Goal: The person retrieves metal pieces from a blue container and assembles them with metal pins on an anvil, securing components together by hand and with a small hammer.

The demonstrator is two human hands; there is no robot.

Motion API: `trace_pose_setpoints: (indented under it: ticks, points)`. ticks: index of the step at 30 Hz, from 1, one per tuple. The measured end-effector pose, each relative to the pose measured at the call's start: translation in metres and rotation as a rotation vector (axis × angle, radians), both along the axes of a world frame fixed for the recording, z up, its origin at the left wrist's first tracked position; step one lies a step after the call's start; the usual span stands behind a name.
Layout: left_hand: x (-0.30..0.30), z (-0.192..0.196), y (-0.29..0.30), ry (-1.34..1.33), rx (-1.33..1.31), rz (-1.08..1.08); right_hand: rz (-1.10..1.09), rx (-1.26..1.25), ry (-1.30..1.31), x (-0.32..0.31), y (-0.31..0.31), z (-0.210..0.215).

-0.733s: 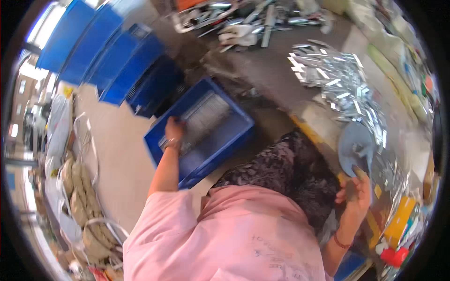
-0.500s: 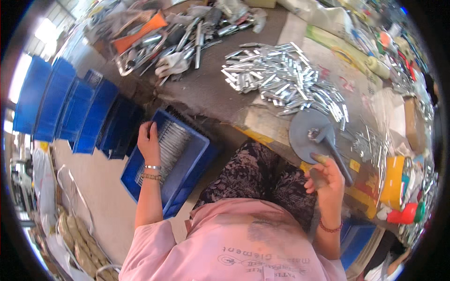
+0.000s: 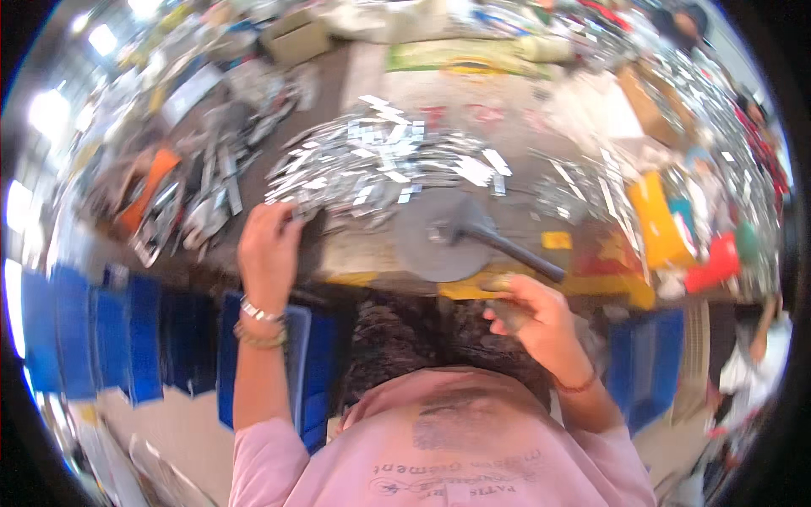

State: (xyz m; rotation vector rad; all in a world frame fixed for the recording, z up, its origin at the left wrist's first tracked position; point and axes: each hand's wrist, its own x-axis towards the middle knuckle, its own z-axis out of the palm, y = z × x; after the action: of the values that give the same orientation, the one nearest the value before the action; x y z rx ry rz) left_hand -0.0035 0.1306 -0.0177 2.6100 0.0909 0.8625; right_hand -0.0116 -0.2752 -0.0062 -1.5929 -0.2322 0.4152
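Observation:
At the left edge of a pile of shiny metal pieces [image 3: 393, 156], my left hand [image 3: 269, 253] bends its fingers closely together. Whatever lies between its fingertips is blurred and hidden. My right hand [image 3: 541, 319] hovers near the table's front edge with its fingers loosely curled and apart. A dark grey patch covers part of its thumb side, and one fingertip looks dark too. Just beyond this hand, a round grey plate [image 3: 431, 245] rests on the table, a dark bar handle [image 3: 511, 252] slanting off it to the right.
Below my left forearm stands a blue bin [image 3: 317, 372], with several blue bins [image 3: 118, 338] farther left. Mixed metal parts and an orange piece [image 3: 152, 188] lie at the table's left. Thin metal rods [image 3: 583, 190], a yellow box [image 3: 661, 221] and a red item [image 3: 714, 264] are rightward.
My view has swung toward the table. My left hand has left the blue bin of metal pieces and come to the pile's left edge. My right hand stays near the round plate.

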Motion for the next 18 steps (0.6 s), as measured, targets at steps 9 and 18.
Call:
trace_pose_setpoints:
  ticks: [9, 18]
  points:
    - [-0.006, 0.013, 0.004, -0.127, -0.051, 0.079, -0.239, -0.422, -0.609, 0.042, -0.043, 0.022]
    - [-0.026, 0.064, -0.087, 0.118, -0.138, -0.301, -0.471, -1.235, -0.948, 0.125, -0.109, -0.001]
